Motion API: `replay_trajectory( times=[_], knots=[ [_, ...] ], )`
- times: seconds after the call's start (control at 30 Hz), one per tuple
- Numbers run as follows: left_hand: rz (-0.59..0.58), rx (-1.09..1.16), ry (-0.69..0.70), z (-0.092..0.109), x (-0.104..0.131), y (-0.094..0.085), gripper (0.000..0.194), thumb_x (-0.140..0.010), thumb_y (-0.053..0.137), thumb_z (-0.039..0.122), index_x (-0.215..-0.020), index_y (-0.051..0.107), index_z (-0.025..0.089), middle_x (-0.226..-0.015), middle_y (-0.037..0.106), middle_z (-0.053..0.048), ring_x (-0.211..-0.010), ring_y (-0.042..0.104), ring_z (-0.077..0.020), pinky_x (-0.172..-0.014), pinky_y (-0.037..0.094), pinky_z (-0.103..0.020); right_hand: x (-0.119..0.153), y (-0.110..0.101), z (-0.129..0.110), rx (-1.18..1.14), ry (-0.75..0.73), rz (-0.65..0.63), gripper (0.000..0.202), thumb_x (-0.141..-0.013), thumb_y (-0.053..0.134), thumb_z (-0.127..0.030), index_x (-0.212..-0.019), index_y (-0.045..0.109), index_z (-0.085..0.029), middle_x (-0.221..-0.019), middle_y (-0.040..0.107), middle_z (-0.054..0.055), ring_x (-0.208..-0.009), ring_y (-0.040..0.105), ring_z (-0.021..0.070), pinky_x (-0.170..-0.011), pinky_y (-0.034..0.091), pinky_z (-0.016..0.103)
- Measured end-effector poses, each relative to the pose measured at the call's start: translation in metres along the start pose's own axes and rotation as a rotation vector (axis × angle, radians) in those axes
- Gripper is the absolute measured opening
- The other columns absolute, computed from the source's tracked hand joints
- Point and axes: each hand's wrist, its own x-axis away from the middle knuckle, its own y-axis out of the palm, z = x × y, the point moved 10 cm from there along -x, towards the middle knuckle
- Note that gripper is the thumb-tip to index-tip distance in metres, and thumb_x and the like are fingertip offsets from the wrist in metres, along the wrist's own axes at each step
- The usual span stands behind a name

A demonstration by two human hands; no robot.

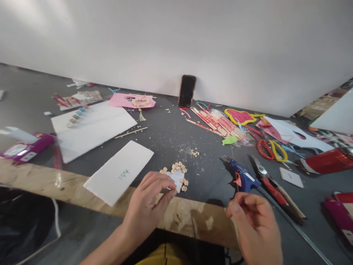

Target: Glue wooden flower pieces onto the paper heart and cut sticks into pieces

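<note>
My left hand (153, 195) has its thumb and forefinger pinched at the lower left edge of a small white paper piece (176, 179). Small pale wooden flower-shaped pieces (178, 167) line the top and right edge of that paper. My right hand (255, 224) is held near the table's front edge with its thumb and fingers pressed together. A thin thread-like line shows by these fingertips, but what they hold is too small to make out. Just beyond the right hand lies a blue glue gun (244, 175) with an orange trigger.
A white card with writing (118, 173) lies left, before a larger white sheet (91, 127). Pliers (275, 187), scissors (271, 149) and a red can (329, 161) are at right. Patterned sticks (212, 121) and a phone (187, 91) stand farther back. Crumbs (194, 152) dot the tabletop.
</note>
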Motion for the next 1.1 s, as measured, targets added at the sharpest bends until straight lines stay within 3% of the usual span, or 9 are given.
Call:
replay_trajectory(
  times=[0.1, 0.27, 0.43, 0.53, 0.87, 1.0, 1.1],
  knots=[
    [-0.049, -0.135, 0.039, 0.004, -0.004, 0.007, 0.011, -0.084, 0.053, 0.014, -0.078, 0.059, 0.020, -0.085, 0.064, -0.003, -0.090, 0.053, -0.0199, -0.082, 0.042, -0.035, -0.002, -0.018, 0.003, 0.057, 0.025, 0.045, 0.023, -0.075, 0.065, -0.036, -0.076, 0.047, -0.022, -0.068, 0.056, -0.003, -0.054, 0.056, 0.0093, -0.055, 0.050, 0.021],
    [-0.208, -0.224, 0.128, 0.025, -0.010, 0.047, 0.017, -0.085, 0.050, 0.014, -0.077, 0.063, 0.021, -0.096, 0.063, -0.004, -0.102, 0.045, -0.0240, -0.087, 0.038, -0.041, -0.004, -0.034, -0.004, 0.410, 0.002, 0.086, 0.020, -0.072, 0.064, -0.041, -0.072, 0.061, -0.021, -0.064, 0.064, 0.001, -0.060, 0.062, 0.0151, -0.059, 0.052, 0.023],
    [-0.283, -0.314, 0.168, 0.032, -0.018, 0.077, 0.019, -0.083, 0.050, 0.011, -0.074, 0.064, 0.020, -0.096, 0.062, -0.004, -0.106, 0.041, -0.0268, -0.087, 0.032, -0.046, -0.005, -0.042, -0.010, 0.449, -0.078, 0.079, 0.020, -0.071, 0.064, -0.041, -0.077, 0.069, -0.022, -0.074, 0.071, 0.002, -0.062, 0.067, 0.0186, -0.059, 0.055, 0.025],
    [-0.310, -0.327, 0.171, 0.029, -0.022, 0.086, 0.018, -0.083, 0.052, 0.012, -0.075, 0.065, 0.021, -0.094, 0.063, -0.003, -0.106, 0.041, -0.0268, -0.088, 0.031, -0.046, -0.006, -0.049, -0.004, 0.521, -0.069, 0.050, 0.023, -0.074, 0.061, -0.044, -0.082, 0.069, -0.023, -0.067, 0.070, 0.001, -0.060, 0.066, 0.0175, -0.058, 0.054, 0.023],
    [-0.349, -0.348, 0.131, 0.018, -0.026, 0.084, 0.018, -0.084, 0.053, 0.018, -0.087, 0.069, 0.024, -0.094, 0.067, -0.004, -0.104, 0.043, -0.0261, -0.089, 0.034, -0.043, -0.007, -0.045, -0.001, 0.456, -0.127, -0.009, 0.038, -0.092, 0.030, -0.041, -0.060, 0.041, -0.023, -0.053, 0.048, -0.002, -0.051, 0.048, 0.0129, -0.054, 0.037, 0.025],
    [-0.332, -0.353, 0.136, 0.018, -0.029, 0.076, 0.019, -0.083, 0.053, 0.017, -0.091, 0.068, 0.023, -0.095, 0.067, -0.005, -0.104, 0.045, -0.0268, -0.090, 0.031, -0.045, -0.008, -0.045, -0.001, 0.616, -0.140, -0.004, 0.042, -0.090, 0.034, -0.045, -0.054, 0.038, -0.023, -0.044, 0.042, -0.004, -0.043, 0.042, 0.0117, -0.049, 0.033, 0.024],
    [-0.322, -0.377, 0.146, 0.018, -0.032, 0.070, 0.021, -0.083, 0.050, 0.014, -0.092, 0.067, 0.022, -0.097, 0.067, -0.005, -0.103, 0.046, -0.0267, -0.091, 0.028, -0.047, -0.014, -0.053, 0.001, 0.764, -0.145, 0.051, 0.041, -0.085, 0.042, -0.052, -0.055, 0.045, -0.024, -0.044, 0.047, -0.004, -0.042, 0.044, 0.0121, -0.048, 0.035, 0.024]
  ],
)
